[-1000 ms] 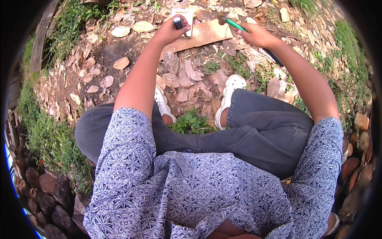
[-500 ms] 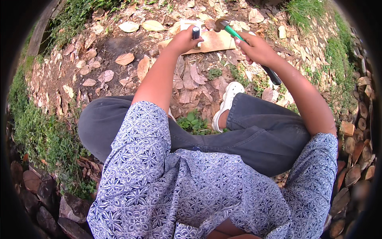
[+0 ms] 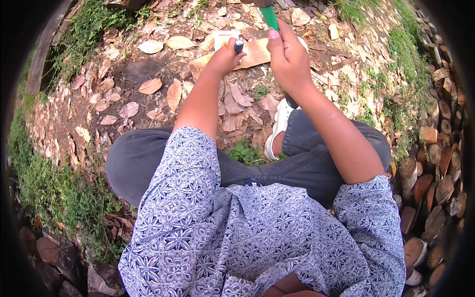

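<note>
My left hand is closed around a chisel, whose dark handle with a pale end stands upright; its blade is hidden from here. Just behind that fist, a pale piece of wood rests on a flat tan board on the ground. My right hand grips a hammer by its green and black handle. The hammer is raised, with its head partly cut off by the top edge of the view and its grip end pointing down toward my shoe.
Dry leaves and bare soil surround the board. My crossed legs in dark trousers and a white shoe are close in front. Stacked cut logs line the right side; green plants grow at the left.
My right hand has lifted the hammer and swung it leftward, so its head now reaches the top edge. The left hand keeps its hold on the chisel; the whole view has shifted slightly.
</note>
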Tool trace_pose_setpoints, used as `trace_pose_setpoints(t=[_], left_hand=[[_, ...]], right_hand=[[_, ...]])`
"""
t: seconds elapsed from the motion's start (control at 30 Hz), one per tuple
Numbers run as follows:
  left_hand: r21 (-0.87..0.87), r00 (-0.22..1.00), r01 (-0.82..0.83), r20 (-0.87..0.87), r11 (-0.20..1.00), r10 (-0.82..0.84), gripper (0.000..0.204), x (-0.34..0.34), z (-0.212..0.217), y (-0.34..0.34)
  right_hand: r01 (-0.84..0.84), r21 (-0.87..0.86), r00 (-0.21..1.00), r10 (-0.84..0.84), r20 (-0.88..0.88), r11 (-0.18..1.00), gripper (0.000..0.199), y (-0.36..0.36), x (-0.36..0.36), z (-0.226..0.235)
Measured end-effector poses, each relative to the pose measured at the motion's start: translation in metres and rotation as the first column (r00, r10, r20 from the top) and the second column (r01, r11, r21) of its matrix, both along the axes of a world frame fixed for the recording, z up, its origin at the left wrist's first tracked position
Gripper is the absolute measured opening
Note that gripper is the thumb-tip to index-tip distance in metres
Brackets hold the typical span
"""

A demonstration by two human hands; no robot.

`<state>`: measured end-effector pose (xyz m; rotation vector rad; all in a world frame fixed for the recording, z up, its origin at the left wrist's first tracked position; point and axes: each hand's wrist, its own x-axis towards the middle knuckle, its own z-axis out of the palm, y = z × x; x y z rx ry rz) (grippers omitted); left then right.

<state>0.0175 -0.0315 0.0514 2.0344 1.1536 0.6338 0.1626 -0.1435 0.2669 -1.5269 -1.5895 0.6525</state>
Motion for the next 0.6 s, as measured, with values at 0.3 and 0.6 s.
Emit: trace_pose_setpoints(t=[0.3, 0.6], left_hand=[[-0.047, 0.998, 0.041, -0.038, 0.998, -0.043, 0.045, -0.002, 0.015, 0.002], [-0.035, 0.998, 0.051, -0.037, 0.998, -0.052, 0.049, -0.008, -0.014, 0.020]], right_hand=[[0.051, 0.050, 0.995, -0.047, -0.083, 0.997, 0.034, 0.004, -0.014, 0.031], [0.001, 0.033, 0.999, 0.001, -0.052, 0.999, 0.035, 0.006, -0.015, 0.004]])
